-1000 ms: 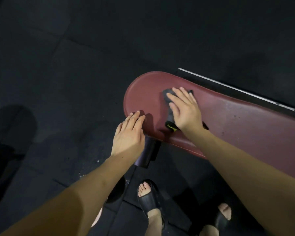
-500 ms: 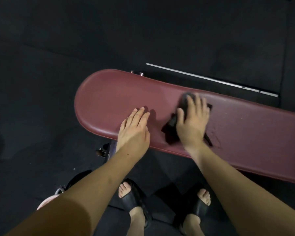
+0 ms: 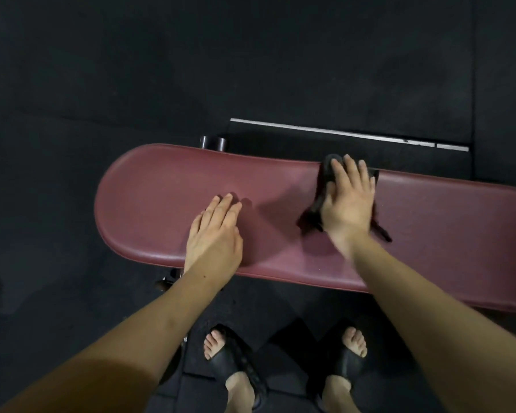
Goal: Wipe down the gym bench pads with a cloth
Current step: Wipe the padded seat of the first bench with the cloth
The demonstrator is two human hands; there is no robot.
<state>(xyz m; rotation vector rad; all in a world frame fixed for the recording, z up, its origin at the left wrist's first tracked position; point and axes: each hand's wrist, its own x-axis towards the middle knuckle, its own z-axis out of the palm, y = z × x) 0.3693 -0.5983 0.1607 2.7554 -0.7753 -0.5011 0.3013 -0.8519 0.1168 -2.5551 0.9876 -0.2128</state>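
Right hand (image 3: pixel 347 204) flat, fingers straight, pressing cloth (image 3: pixel 319 201) at pad (image 3: pixel 149 204) far edge; left hand (image 3: pixel 213 236) flat on pad, bracing; overlap strokes, even pressure

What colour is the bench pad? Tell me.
Dark red, maroon: the bench pad, seen best in the head view.

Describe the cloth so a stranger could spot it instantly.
Find the long maroon bench pad lying across the dark floor. Near its far edge, right of middle, the right hand presses flat on the black cloth. It is the only dark, crumpled thing on the pad; the left hand rests bare.
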